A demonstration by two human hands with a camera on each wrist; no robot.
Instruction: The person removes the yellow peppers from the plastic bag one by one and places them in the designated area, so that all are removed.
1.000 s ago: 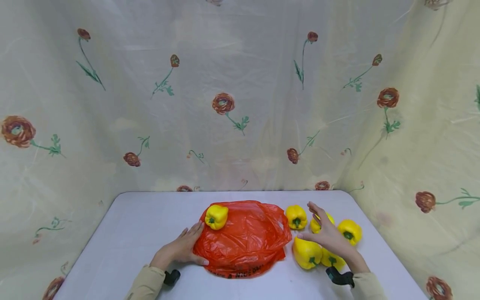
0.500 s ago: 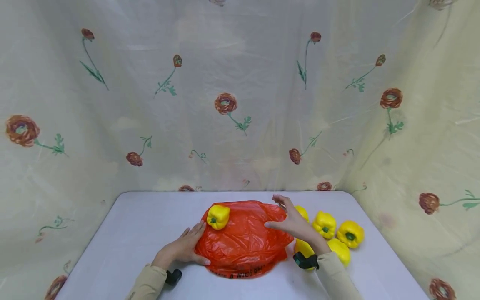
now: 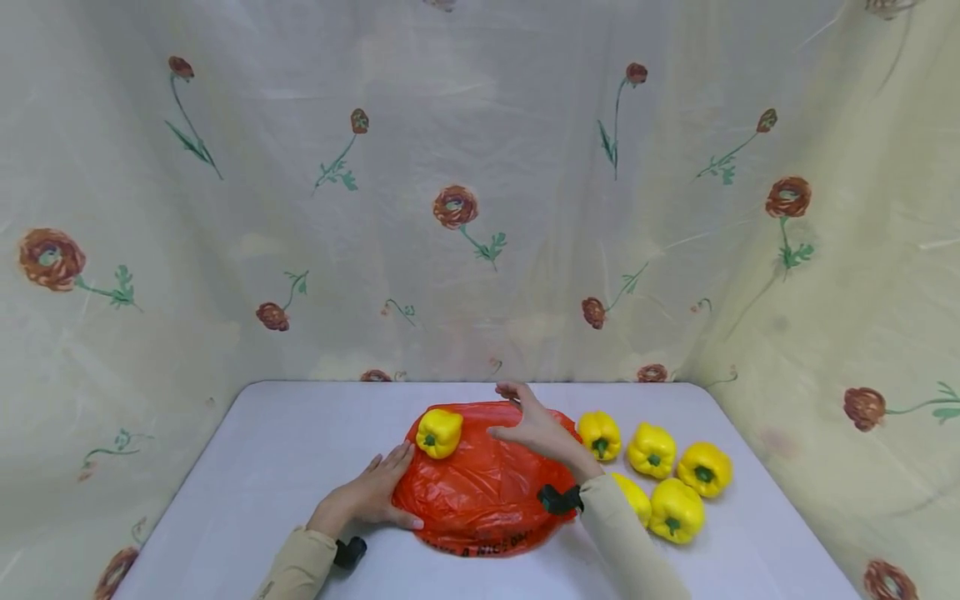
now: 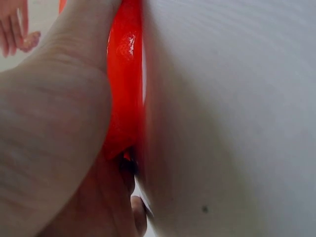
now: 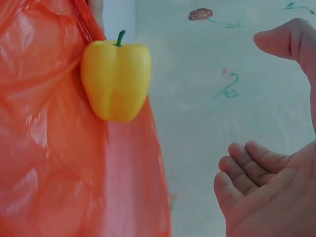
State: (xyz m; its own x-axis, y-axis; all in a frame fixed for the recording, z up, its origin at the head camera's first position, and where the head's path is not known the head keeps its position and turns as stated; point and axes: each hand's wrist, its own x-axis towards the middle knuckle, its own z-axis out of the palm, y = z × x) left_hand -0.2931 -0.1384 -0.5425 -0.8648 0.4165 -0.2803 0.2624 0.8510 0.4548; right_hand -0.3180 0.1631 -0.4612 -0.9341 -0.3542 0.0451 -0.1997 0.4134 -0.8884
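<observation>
A red plastic bag [image 3: 472, 487] with black lettering lies flat in the middle of the white table. On its far left part sits a yellow bell pepper [image 3: 438, 433], its green stem facing me in the head view. My left hand [image 3: 369, 493] rests along the bag's left edge, fingers extended and thumb at the near corner. Over the bag's right part hovers my right hand [image 3: 538, 427], thumb and fingers spread apart with nothing between them. In the right wrist view that hand [image 5: 271, 182] is apart from the pepper [image 5: 117, 81].
Several more yellow bell peppers [image 3: 677, 510] stand grouped on the table right of the bag; my right sleeve [image 3: 630, 533] partly covers one. A flowered curtain [image 3: 465, 275] hangs behind the table [image 3: 300, 442] and along its sides.
My right hand has moved left from above the pepper group to over the bag, its fingers still spread. The left hand and the pepper on the bag have stayed in place.
</observation>
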